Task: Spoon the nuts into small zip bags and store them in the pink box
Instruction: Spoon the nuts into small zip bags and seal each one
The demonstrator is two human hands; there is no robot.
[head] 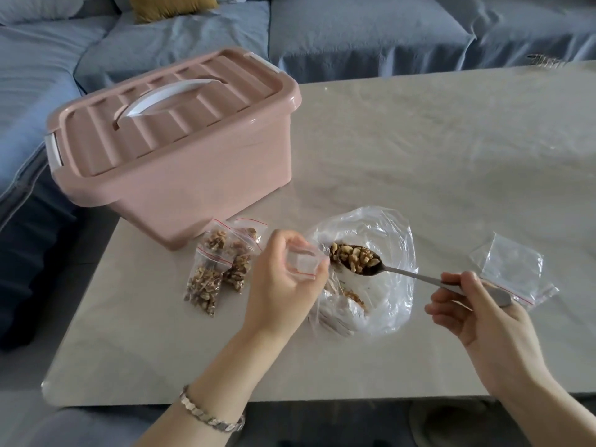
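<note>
My left hand (pixel 283 279) holds a small empty zip bag (pixel 303 262) with its mouth open toward the right. My right hand (pixel 474 304) pinches the handle of a metal spoon (pixel 416 276). The spoon's bowl, heaped with walnut pieces (pixel 354 257), hovers just at the bag's mouth. Below it lies a large clear plastic bag (pixel 390 253) with more nuts inside. Several filled small zip bags (pixel 219 262) lie in a pile left of my left hand. The pink box (pixel 174 146) stands behind them with its lid closed.
A stack of empty zip bags (pixel 516 269) lies to the right, behind my right hand. The pale table (pixel 419 150) stretches to the back and right. A blue sofa (pixel 290 30) runs behind and along the left edge of the table.
</note>
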